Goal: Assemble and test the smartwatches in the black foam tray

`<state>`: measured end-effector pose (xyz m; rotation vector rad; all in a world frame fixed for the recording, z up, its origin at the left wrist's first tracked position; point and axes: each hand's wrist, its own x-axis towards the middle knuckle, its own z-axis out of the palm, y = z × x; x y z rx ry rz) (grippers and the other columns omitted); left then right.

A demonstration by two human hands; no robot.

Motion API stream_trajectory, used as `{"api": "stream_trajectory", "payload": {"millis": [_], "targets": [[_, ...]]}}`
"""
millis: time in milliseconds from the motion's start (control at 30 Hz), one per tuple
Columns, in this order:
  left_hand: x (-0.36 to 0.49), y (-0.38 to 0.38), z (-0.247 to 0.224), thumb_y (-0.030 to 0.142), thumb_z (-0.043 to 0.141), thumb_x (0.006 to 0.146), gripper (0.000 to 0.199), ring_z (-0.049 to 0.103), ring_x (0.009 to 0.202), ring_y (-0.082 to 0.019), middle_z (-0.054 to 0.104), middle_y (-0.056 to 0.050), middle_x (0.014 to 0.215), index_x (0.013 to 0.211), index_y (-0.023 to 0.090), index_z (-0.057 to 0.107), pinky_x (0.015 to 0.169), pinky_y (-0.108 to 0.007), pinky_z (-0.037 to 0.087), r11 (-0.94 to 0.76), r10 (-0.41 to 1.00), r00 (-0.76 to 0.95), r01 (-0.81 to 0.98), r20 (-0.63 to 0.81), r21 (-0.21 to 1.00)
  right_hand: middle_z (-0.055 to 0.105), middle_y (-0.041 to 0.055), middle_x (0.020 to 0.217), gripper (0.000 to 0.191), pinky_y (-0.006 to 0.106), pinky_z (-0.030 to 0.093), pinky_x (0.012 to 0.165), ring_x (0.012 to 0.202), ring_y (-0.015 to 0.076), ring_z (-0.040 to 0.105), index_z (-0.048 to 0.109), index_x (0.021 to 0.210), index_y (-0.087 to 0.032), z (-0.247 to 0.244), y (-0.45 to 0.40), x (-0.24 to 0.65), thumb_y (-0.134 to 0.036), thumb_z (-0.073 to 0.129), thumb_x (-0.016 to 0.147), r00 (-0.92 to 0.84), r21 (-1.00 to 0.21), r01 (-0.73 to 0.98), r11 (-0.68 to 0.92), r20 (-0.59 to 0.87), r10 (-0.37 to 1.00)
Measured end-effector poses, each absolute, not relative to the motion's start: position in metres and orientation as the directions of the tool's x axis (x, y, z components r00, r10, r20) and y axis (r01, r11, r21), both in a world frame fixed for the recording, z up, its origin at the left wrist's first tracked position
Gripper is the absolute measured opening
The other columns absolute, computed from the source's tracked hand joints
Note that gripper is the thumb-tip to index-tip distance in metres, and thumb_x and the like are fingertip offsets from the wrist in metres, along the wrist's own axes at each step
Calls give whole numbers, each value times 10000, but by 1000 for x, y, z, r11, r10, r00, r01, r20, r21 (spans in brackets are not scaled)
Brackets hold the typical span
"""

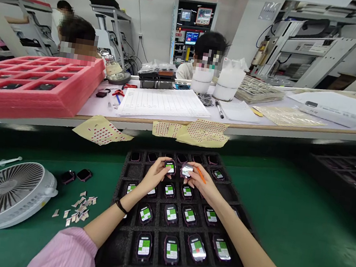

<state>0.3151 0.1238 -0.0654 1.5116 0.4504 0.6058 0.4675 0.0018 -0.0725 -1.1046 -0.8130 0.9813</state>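
Note:
A black foam tray point(158, 233) with square compartments lies on the green bench, most of them holding watch bodies with lit green-and-white screens. Over its back rows, my left hand point(158, 173) grips a watch point(170, 167) with a lit screen between thumb and fingers. Just right of it, my right hand point(200, 180) holds a second watch point(186, 171), whose face shows bright glare. An orange stick point(201, 175) lies between the fingers of that hand. The two watches are close together but apart. Screens in the tray's rearmost row look dark.
A white fan point(5, 192), small scattered strips point(81, 209) and two dark watches point(84, 175) are on the left. A raised shelf ahead bears a pink foam tray point(81, 87), paper sheets point(165, 103) and white bottles point(229, 81). People sit beyond it. Another dark tray point(352, 173) is at right.

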Motion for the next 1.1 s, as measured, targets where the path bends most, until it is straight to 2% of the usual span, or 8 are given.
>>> {"api": "stream_trajectory", "payload": {"millis": [200,333,467,733,900,1000,1100], "targets": [[315,123,-67,360,658,757,422,591,657,-112,600,-39,913,1095,186,474,484,-191,375,-76,593,795,-104,129,992,577,-1,864,331,235,344,468,598,119,595,525,1026,-235,-71,-1,468,-322,685,749,338,-976,-169,136,72,938],[314,123,-66,407,584,811,357,571,591,-106,586,-16,798,1072,176,507,458,-195,343,-106,594,793,-87,133,991,559,-19,754,261,234,309,443,537,113,577,542,990,-219,-72,-2,469,-400,608,813,376,-985,-113,129,77,923],[314,123,-65,433,485,870,331,557,539,-106,562,3,684,1063,168,530,435,-196,312,-129,610,782,-58,125,990,560,-10,741,261,241,325,456,607,145,611,538,1023,-218,-72,-3,469,-415,547,853,362,-983,-111,143,94,927],[315,123,-65,448,582,804,371,539,581,-88,591,-22,856,1047,179,506,495,-206,411,-95,584,800,-100,137,990,562,1,854,304,246,345,471,619,128,598,511,1056,-237,-68,-3,467,-381,608,807,330,-990,-79,119,87,940],[316,123,-67,449,633,768,399,546,662,-105,581,-29,871,1025,174,504,577,-228,475,-85,590,795,-110,139,990,560,-5,796,292,253,344,478,629,139,604,513,1054,-224,-67,-4,467,-403,574,831,332,-989,-65,135,106,937],[316,124,-69,446,658,751,407,542,672,-109,575,-22,845,1013,174,506,581,-229,479,-88,603,784,-119,148,989,544,-14,756,290,252,331,474,631,148,615,520,1043,-222,-66,-5,466,-421,565,837,341,-987,-69,144,112,933],[316,123,-67,462,618,782,388,534,603,-93,570,-9,804,1018,172,515,501,-200,420,-84,610,782,-99,129,992,528,-24,733,299,248,321,459,602,140,609,528,1024,-227,-65,-4,465,-428,599,815,364,-989,-67,133,100,926]]}}
